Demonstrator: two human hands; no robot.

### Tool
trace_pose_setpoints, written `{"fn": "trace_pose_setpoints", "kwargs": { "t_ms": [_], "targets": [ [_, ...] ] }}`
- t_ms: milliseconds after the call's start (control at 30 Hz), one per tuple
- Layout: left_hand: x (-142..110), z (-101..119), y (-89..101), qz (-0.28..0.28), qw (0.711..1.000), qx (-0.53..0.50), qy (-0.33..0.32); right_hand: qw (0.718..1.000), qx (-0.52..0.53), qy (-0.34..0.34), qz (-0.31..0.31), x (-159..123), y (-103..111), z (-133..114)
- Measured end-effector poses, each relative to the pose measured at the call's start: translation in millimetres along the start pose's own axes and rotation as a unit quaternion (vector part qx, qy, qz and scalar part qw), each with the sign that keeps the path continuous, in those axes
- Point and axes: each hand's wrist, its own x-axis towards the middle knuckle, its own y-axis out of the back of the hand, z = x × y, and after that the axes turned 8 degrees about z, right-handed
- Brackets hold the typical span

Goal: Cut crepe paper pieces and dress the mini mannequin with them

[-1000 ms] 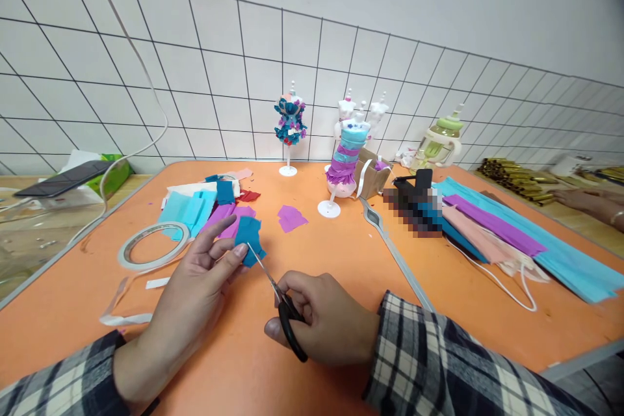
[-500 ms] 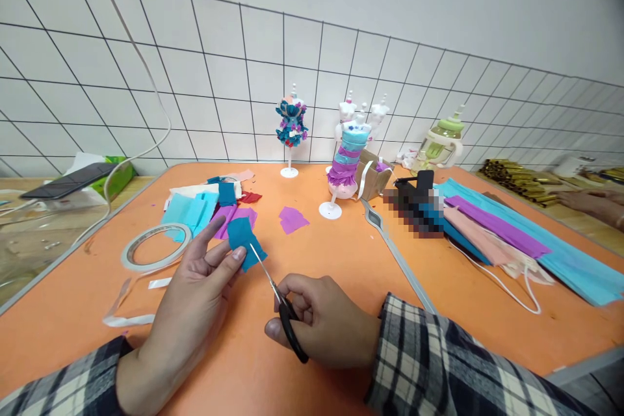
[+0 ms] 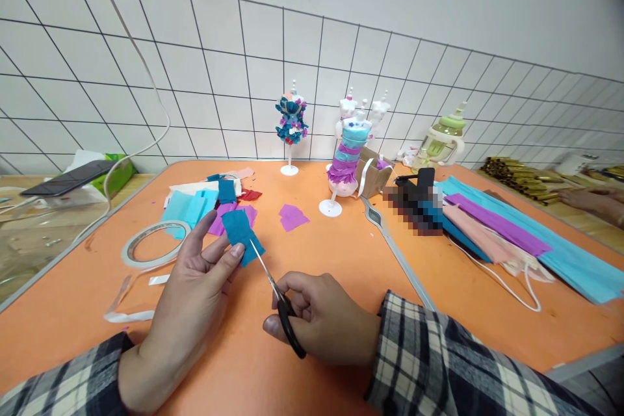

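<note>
My left hand (image 3: 199,286) pinches a small dark teal piece of crepe paper (image 3: 238,234) between thumb and fingers, its index finger raised. In my right hand (image 3: 322,318) is a pair of black-handled scissors (image 3: 291,331), the thumb and fingers at the handle loops. The blades lie at the right part of the paper. Beyond my left hand are a purple paper piece (image 3: 293,218), folded light blue paper (image 3: 185,213) and a dark teal scrap (image 3: 227,192). A roll of double-sided tape (image 3: 129,248) stands left of that hand, a loose strip near it.
Small dress forms stand at the back, one in teal flowers (image 3: 291,120), one in blue and purple paper (image 3: 348,156). A brown paper bag (image 3: 373,175), a green-lidded bottle (image 3: 441,140) and crepe paper strips (image 3: 502,224) lie right. Another person's hand (image 3: 592,205) is at far right.
The teal paper in my left hand has shifted slightly left and up and shows more of its length. The scissors stay at its right part, with my right hand almost still.
</note>
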Motion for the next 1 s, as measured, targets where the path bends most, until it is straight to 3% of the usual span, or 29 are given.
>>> {"fn": "trace_pose_setpoints", "kwargs": {
  "t_ms": [767,1000],
  "targets": [
    [0.6,-4.0,4.3,-0.013,1.0,0.021,0.008,0.997,0.059,-0.027,-0.051,-0.1,1.7,0.7],
    [3.8,0.5,0.7,-0.016,1.0,-0.016,-0.004,0.996,0.055,-0.039,-0.058,1.0,2.4,4.4]
  ]
}}
